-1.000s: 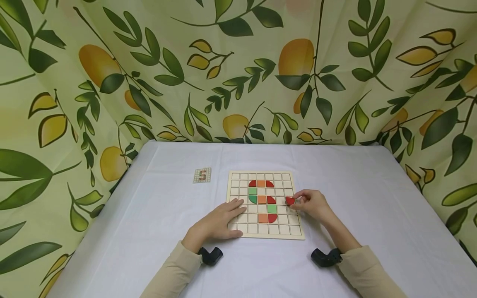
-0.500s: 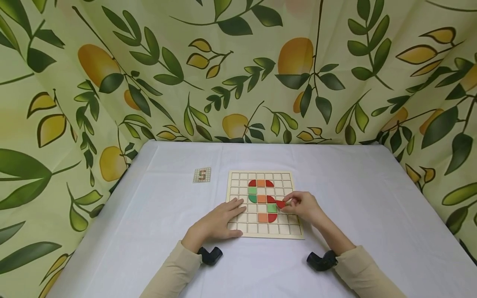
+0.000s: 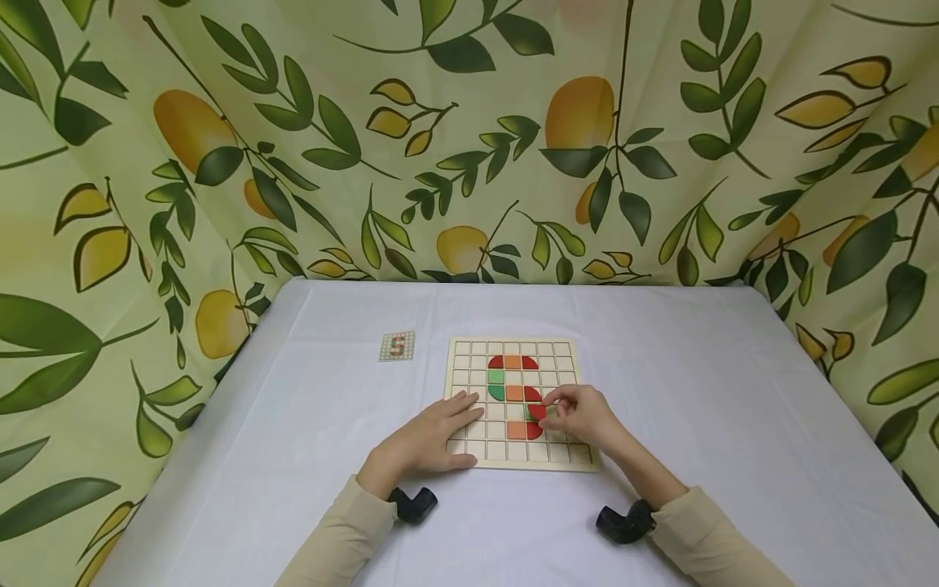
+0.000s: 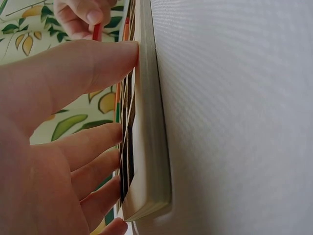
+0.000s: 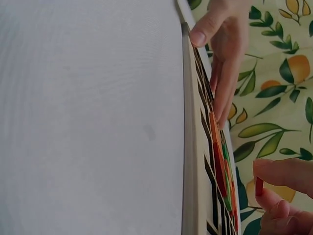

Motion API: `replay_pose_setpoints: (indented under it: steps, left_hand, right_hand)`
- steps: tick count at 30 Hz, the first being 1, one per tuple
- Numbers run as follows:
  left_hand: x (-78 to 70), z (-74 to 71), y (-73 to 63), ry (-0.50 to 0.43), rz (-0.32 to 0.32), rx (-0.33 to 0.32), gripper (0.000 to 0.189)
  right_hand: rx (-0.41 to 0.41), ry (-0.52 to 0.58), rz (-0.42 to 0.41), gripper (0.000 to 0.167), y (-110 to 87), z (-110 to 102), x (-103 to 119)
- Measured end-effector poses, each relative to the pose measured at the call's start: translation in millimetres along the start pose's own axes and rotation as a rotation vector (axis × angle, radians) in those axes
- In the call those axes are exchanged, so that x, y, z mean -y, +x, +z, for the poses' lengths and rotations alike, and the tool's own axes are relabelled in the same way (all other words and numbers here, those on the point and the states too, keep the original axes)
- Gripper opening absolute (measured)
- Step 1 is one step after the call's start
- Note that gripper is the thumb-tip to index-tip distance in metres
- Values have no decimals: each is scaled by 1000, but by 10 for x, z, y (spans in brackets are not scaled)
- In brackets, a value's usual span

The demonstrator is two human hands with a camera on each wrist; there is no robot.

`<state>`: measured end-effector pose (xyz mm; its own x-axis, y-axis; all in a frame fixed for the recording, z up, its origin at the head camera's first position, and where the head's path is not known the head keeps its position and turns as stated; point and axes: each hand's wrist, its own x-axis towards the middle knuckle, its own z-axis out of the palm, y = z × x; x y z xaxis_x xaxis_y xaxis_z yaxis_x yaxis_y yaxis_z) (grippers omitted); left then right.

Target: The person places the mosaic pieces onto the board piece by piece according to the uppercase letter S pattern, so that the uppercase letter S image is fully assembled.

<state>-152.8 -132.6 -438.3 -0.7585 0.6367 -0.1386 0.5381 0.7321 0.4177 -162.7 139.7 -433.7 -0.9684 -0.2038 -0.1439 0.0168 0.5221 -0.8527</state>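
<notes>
A wooden grid board (image 3: 491,452) lies flat on the table, with red, orange and green tiles in an S-like pattern. Between thumb and fingertips my right hand (image 3: 587,414) pinches a red tile (image 3: 537,412) with a rounded edge. It hovers over the board's right-centre, partly covering a light green tile in the pattern. The right wrist view shows that red tile (image 5: 259,186) edge-on, apart from the board. My left hand (image 3: 425,436) rests on the board's left side, fingers spread and straight; its thumb (image 4: 98,61) touches the near rim in the left wrist view.
A small pattern card (image 3: 397,346) with an S design lies left of the board. White cloth (image 3: 330,408) covers the table. A leaf-and-fruit patterned curtain (image 3: 499,163) hangs behind and at both sides. Black curved devices (image 3: 625,522) sit at the wrists.
My right hand has carried the red tile leftward and slightly nearer, from the board's right edge to over the pattern's right side. The left hand has stayed in place.
</notes>
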Motion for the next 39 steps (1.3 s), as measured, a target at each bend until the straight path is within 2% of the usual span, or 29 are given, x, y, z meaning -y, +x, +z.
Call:
replay_pose_setpoints:
  steps: [6,11,24,39]
  left_hand:
    - [3,0,-6,-5,-4,0,70]
    - [-5,-9,-4,1,-5,0,70]
    - [-5,-11,2,1,-7,3,70]
    - [-10,-17,-1,-10,-9,11,70]
  right_hand:
    - [31,-3,-58,26,7,55,21]
    - [30,-21,-74,25,16,87,49]
    - [40,-10,-90,25,35,165,62]
    - [34,-55,-111,23,43,271,61]
